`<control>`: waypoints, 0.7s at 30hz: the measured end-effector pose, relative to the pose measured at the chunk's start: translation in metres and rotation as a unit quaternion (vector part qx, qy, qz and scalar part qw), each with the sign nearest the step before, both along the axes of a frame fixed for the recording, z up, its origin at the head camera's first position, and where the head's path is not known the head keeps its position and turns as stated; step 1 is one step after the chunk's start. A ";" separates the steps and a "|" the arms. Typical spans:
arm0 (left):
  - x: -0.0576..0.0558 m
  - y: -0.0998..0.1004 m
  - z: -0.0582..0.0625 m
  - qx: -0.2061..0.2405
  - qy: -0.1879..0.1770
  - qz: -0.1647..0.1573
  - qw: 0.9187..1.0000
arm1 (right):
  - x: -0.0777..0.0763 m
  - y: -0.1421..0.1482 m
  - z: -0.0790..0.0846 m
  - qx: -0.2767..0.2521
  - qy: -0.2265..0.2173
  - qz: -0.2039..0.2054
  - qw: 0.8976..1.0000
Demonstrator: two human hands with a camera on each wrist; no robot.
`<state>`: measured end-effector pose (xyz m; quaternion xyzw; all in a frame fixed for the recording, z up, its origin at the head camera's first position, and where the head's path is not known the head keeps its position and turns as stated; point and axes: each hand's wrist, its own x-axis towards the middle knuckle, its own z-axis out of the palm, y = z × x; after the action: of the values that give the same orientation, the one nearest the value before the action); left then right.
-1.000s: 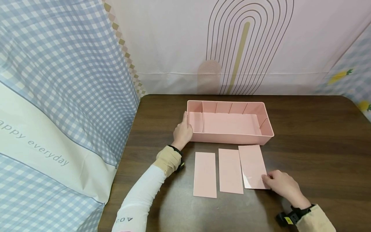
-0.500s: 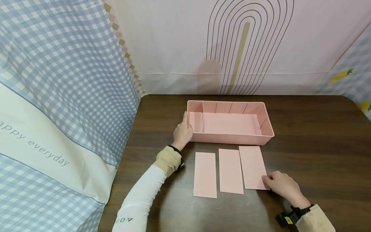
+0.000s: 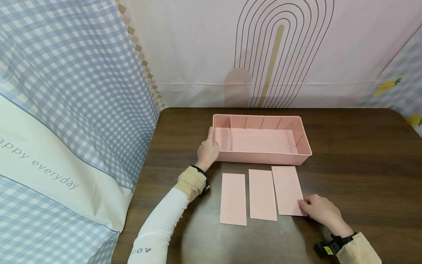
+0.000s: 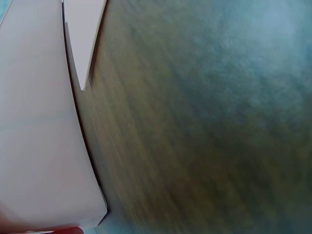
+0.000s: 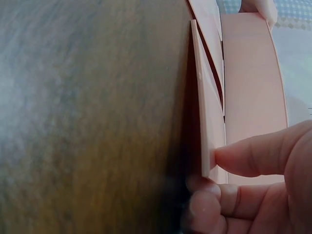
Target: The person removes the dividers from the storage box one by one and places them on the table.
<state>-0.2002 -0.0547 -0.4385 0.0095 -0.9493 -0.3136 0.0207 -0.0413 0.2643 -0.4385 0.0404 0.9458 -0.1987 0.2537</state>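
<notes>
At the near right corner of the right panel, the right grip pinches the edge, thumb on top and fingers beneath; the right wrist view shows that edge apparently raised off the surface. With only a corner held, the panel could pivot or slip out if lifted. Its far edge lies just beside the near wall of the pink box, so a farther push could catch there. Left of it, nearly touching, lies the middle panel, which a leftward drag could shift; the left panel lies apart from both. Farther off, the left grip touches the box's left end, index finger straight; I cannot tell whether it clasps the wall. Should that contact be light, a knock might swivel the box.
</notes>
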 end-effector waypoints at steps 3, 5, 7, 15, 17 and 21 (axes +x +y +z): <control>0.000 0.000 0.000 0.000 0.000 0.000 1.000 | 0.000 0.000 0.000 0.003 0.002 0.002 1.000; 0.000 0.000 0.000 -0.001 0.000 0.001 1.000 | 0.000 0.000 0.000 0.006 0.004 0.003 1.000; 0.000 0.000 0.000 -0.002 0.000 0.001 1.000 | 0.000 0.001 0.000 0.008 0.007 0.003 1.000; 0.000 0.000 0.000 -0.003 0.000 0.003 1.000 | 0.000 0.001 -0.001 0.011 0.016 0.007 1.000; 0.000 0.000 0.000 -0.004 0.000 0.004 1.000 | 0.000 0.001 -0.001 0.012 0.016 0.007 1.000; 0.000 0.000 0.000 -0.006 0.000 0.005 1.000 | 0.000 0.001 -0.001 0.013 0.018 0.006 1.000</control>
<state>-0.2003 -0.0544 -0.4383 0.0143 -0.9512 -0.3075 0.0223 -0.0408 0.2654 -0.4398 0.0347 0.9529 -0.1859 0.2370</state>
